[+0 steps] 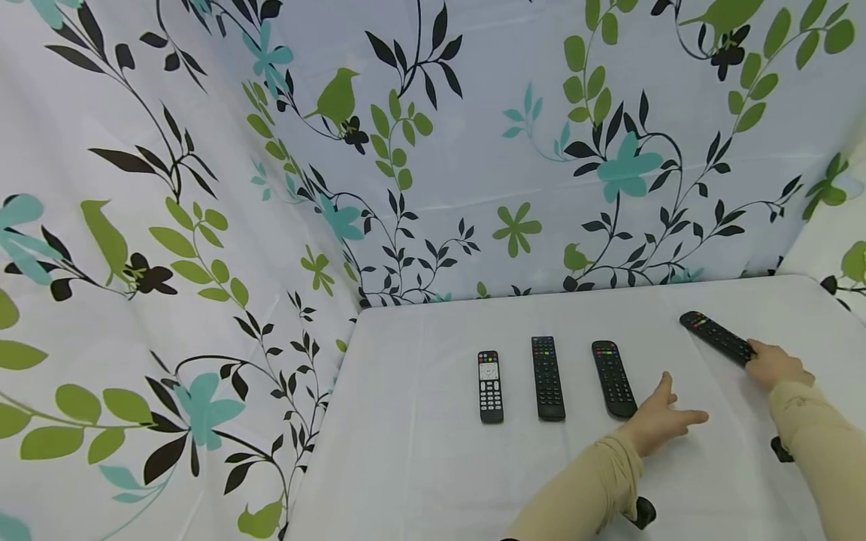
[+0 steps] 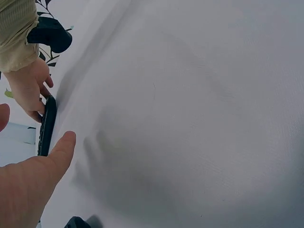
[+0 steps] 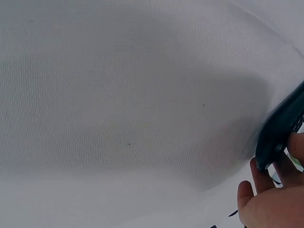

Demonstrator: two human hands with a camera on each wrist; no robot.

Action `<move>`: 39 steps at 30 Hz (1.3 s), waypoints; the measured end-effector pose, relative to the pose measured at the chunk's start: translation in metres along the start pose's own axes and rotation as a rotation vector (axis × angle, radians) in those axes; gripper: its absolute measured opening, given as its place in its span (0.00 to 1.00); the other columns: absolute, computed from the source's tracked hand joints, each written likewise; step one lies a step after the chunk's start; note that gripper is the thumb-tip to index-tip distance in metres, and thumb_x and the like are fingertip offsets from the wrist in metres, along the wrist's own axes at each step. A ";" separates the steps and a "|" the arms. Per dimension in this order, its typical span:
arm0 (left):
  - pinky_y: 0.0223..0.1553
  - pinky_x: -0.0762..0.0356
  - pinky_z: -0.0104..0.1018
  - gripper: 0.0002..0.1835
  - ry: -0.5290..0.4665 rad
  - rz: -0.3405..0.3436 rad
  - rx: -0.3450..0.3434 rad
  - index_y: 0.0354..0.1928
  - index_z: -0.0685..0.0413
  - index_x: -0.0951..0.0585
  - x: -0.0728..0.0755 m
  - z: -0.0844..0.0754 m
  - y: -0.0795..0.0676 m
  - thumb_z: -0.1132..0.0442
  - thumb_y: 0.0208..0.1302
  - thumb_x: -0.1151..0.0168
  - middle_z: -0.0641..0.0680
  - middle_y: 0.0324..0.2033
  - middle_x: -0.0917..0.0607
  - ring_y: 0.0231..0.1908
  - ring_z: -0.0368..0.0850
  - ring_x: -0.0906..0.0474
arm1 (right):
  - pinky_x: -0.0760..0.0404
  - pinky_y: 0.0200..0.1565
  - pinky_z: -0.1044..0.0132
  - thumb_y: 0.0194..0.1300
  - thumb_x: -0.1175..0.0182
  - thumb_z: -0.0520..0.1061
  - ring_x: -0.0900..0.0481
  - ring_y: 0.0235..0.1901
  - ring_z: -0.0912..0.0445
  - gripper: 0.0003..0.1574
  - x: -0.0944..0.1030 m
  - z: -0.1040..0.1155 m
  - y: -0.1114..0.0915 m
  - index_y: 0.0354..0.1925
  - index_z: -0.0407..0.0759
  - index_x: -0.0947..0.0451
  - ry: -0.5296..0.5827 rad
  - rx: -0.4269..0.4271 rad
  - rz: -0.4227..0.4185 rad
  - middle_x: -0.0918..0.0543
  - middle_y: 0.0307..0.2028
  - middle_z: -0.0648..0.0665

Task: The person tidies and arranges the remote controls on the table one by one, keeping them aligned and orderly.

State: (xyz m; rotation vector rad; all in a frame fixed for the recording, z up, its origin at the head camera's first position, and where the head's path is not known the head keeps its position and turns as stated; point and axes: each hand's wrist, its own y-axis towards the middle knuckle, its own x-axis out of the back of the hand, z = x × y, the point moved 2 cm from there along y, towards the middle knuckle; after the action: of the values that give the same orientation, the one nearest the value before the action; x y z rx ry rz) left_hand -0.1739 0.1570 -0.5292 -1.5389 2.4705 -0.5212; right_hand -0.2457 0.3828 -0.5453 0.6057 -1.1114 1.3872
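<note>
At the right of the table, my right hand [image 1: 778,367] grips the near end of a black remote control [image 1: 717,336]. In the right wrist view, the fingers and thumb of that hand [image 3: 275,199] pinch the end of the remote [image 3: 280,126]. My left hand [image 1: 663,421] hovers to the left of it with fingers spread and nothing held. Closest to that hand is another black remote [image 1: 614,379], lying just to its upper left. Further left lie a long black remote [image 1: 548,378] and a smaller remote with white and grey keys [image 1: 490,387].
The white table [image 1: 419,451] runs back to a curtain [image 1: 460,173] printed with leaves and birds, and another patterned sheet [image 1: 135,315] hangs along the left side. A dark wrist camera [image 1: 645,513] is strapped below the left sleeve.
</note>
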 end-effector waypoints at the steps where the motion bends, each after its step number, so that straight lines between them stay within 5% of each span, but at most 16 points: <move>1: 0.46 0.26 0.35 0.40 0.001 0.003 0.002 0.66 0.39 0.49 -0.001 0.001 0.000 0.63 0.54 0.40 0.56 0.59 0.33 0.42 0.53 0.21 | 0.36 0.37 0.36 0.55 0.64 0.40 0.42 0.43 0.20 0.35 -0.001 -0.001 0.000 0.61 0.29 0.53 0.001 -0.008 -0.018 0.44 0.53 0.19; 8: 0.46 0.26 0.34 0.39 0.073 -0.029 0.013 0.65 0.36 0.47 -0.007 0.005 0.002 0.60 0.53 0.40 0.52 0.57 0.30 0.40 0.49 0.20 | 0.35 0.40 0.38 0.58 0.60 0.42 0.37 0.43 0.24 0.28 -0.005 0.000 -0.002 0.53 0.24 0.42 -0.016 0.103 -0.142 0.36 0.46 0.17; 19: 0.51 0.30 0.34 0.35 0.182 -0.177 0.045 0.62 0.41 0.40 -0.008 0.009 -0.007 0.60 0.50 0.39 0.52 0.52 0.24 0.51 0.44 0.27 | 0.32 0.38 0.44 0.61 0.54 0.50 0.33 0.42 0.29 0.33 -0.022 0.007 -0.022 0.51 0.21 0.40 0.087 0.181 -0.088 0.33 0.45 0.17; 29: 0.36 0.28 0.31 0.33 0.251 -0.270 0.048 0.59 0.43 0.35 -0.006 0.003 -0.007 0.60 0.48 0.37 0.51 0.38 0.21 0.37 0.40 0.25 | 0.31 0.30 0.56 0.62 0.54 0.55 0.28 0.36 0.36 0.37 -0.043 0.030 -0.042 0.53 0.22 0.40 0.221 0.153 -0.159 0.29 0.39 0.20; 39: 0.48 0.28 0.32 0.34 0.237 -0.243 0.020 0.59 0.40 0.35 -0.008 0.010 -0.005 0.61 0.47 0.37 0.50 0.51 0.25 0.51 0.41 0.28 | 0.30 0.32 0.53 0.61 0.56 0.63 0.28 0.36 0.36 0.43 -0.060 0.033 -0.050 0.55 0.26 0.41 0.287 0.092 -0.160 0.29 0.41 0.20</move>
State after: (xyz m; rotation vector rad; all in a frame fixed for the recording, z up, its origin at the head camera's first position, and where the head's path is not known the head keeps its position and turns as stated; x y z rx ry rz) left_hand -0.1624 0.1603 -0.5363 -1.8807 2.4442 -0.8091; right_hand -0.1964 0.3188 -0.5709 0.5297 -0.7578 1.3428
